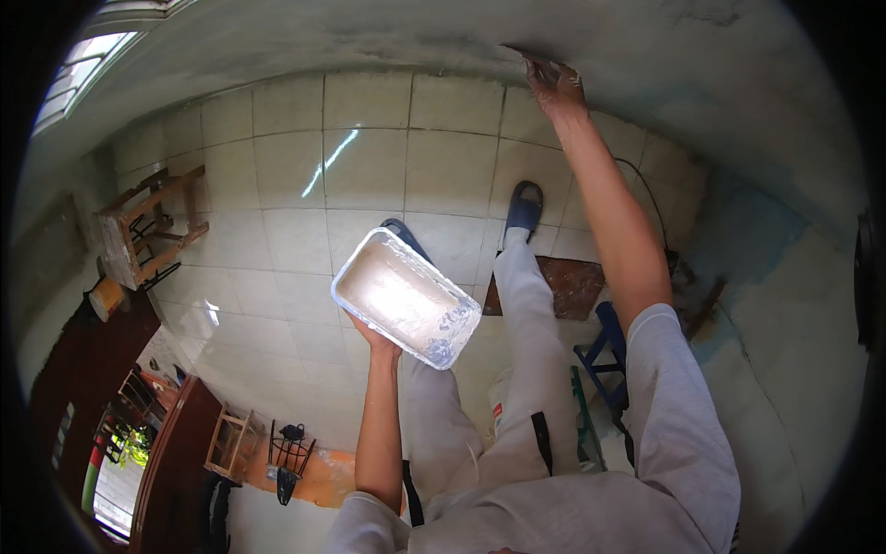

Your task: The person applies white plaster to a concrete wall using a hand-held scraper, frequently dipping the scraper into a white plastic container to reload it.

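My left hand (374, 338) supports a rectangular plastic tub (340, 294) from its near side, with most of the fingers hidden beneath it. Smooth off-white putty (397, 284) lies in the tub, and smears coat its rim and its right end. Far ahead, my right arm is stretched out to the grey wall (628, 42). There my right hand (557, 88) is closed on a thin, flat putty knife (517, 52), whose dark edge lies against the wall surface. Its handle is hidden by my fingers.
Pale tiles (369, 175) cover the floor under my feet. A wooden stool (152, 226) stands at the left, and a blue plastic stool (604, 355) is close by my right leg. A brown board (568, 286) lies behind my right foot. A dark cable (653, 198) runs near the wall.
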The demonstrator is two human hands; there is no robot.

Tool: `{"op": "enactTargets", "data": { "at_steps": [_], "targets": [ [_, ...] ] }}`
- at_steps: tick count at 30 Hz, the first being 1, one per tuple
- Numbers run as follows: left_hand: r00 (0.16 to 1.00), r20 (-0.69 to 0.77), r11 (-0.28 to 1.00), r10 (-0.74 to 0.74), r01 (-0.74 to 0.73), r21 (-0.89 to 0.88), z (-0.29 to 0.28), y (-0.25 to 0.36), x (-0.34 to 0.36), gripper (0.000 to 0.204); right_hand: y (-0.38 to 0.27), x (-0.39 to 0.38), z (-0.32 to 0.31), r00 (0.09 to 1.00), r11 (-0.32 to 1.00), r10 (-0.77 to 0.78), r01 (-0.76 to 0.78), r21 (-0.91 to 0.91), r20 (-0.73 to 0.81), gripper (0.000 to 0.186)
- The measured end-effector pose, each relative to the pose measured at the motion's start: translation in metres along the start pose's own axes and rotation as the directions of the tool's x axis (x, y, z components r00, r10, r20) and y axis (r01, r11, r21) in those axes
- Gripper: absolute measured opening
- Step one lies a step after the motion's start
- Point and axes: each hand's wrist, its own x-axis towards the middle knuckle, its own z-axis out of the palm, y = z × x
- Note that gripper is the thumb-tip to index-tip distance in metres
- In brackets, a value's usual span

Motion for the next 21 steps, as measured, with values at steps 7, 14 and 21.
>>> {"op": "enactTargets", "data": {
  "at_steps": [7, 14, 21],
  "targets": [
    [0.999, 0.026, 0.998, -0.025, 0.027, -0.057, -0.006, 0.0, -0.001, 0.065, -0.072, -0.079, 0.053, 0.996, 0.999, 0.023, -0.018, 0.051, -0.081, 0.03],
    [0.996, 0.085, 0.991, -0.036, 0.046, -0.126, -0.013, -0.002, -0.001, 0.067, -0.073, -0.16, 0.022, 0.976, 0.975, -0.199, 0.188, 0.12, 0.086, 0.032],
    [0.998, 0.045, 0.994, -0.036, 0.04, -0.104, 0.006, -0.003, -0.002, 0.064, -0.003, -0.128, -0.049, 0.997, 0.992, -0.078, 0.075, 0.105, 0.028, 0.035]
  ]
}}
